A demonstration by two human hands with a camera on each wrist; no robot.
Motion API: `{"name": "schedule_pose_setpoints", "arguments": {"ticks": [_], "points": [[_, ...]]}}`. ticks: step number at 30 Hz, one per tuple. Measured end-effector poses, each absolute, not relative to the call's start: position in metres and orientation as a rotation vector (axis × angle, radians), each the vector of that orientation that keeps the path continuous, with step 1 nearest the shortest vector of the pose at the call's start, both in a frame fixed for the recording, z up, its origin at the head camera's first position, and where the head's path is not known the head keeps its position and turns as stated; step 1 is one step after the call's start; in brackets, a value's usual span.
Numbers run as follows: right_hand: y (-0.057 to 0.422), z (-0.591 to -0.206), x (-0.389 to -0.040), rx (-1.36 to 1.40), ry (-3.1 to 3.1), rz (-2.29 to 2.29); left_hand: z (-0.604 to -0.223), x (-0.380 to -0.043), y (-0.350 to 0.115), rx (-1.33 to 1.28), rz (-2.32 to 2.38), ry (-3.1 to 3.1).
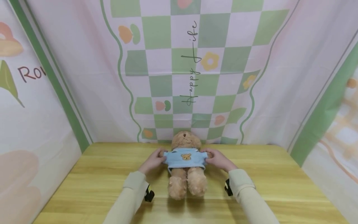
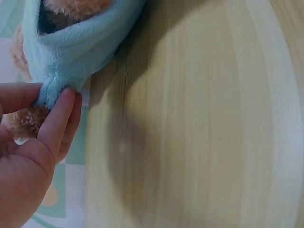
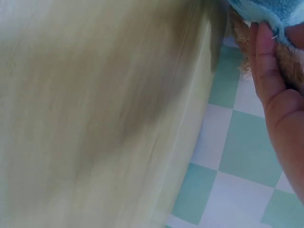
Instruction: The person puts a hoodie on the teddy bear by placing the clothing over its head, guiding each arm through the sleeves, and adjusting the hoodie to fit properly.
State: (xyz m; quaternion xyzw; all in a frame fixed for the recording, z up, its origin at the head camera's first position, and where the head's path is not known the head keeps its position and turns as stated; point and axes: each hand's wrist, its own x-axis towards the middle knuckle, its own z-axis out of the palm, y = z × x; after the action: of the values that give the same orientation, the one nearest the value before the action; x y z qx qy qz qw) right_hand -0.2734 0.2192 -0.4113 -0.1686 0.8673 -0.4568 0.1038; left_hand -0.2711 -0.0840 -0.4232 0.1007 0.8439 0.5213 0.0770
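Observation:
A brown teddy bear [image 1: 178, 183] in a light blue shirt [image 1: 176, 159] with a small bear face on its chest is at the middle of the table, feet toward me and head tipped back. My left hand [image 1: 153, 161] pinches the sleeve cuff at the bear's arm on the left; in the left wrist view the thumb and fingers squeeze the blue cloth [image 2: 71, 52], with the brown paw [image 2: 29, 121] showing below it. On the other side my right hand [image 1: 221, 160] pinches the opposite cuff, and the right wrist view shows its fingertips on the blue hem [image 3: 266, 14].
The wooden table [image 1: 98, 174] reaches back to a hanging cloth [image 1: 156, 62] with green and white checks. Printed cloth also hangs at the left and right sides. A small black device [image 1: 149, 193] sits at the left wrist, another [image 1: 228, 187] at the right.

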Motion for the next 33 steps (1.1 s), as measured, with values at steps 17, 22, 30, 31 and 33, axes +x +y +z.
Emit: {"name": "schedule_pose_setpoints", "arguments": {"ticks": [17, 22, 30, 31, 33], "points": [[0.224, -0.415, -0.265, -0.475, 2.54, -1.472, -0.428, -0.266, -0.072, 0.041, 1.742, 2.445], [0.216, -0.415, -0.262, -0.289, 2.424, -1.614, -0.429, -0.265, -0.073, 0.035, 1.786, 2.394], [0.201, -0.419, -0.264, -0.149, 2.787, -1.521, -0.432, -0.267, -0.074, 0.035, 1.693, 2.544], [0.201, -0.42, -0.263, -0.139, 2.807, -1.52, -0.432, -0.267, -0.074, 0.023, 1.679, 2.55], [0.201, -0.42, -0.262, -0.119, 2.818, -1.537, -0.432, -0.268, -0.073, 0.001, 1.653, 2.552]]}}
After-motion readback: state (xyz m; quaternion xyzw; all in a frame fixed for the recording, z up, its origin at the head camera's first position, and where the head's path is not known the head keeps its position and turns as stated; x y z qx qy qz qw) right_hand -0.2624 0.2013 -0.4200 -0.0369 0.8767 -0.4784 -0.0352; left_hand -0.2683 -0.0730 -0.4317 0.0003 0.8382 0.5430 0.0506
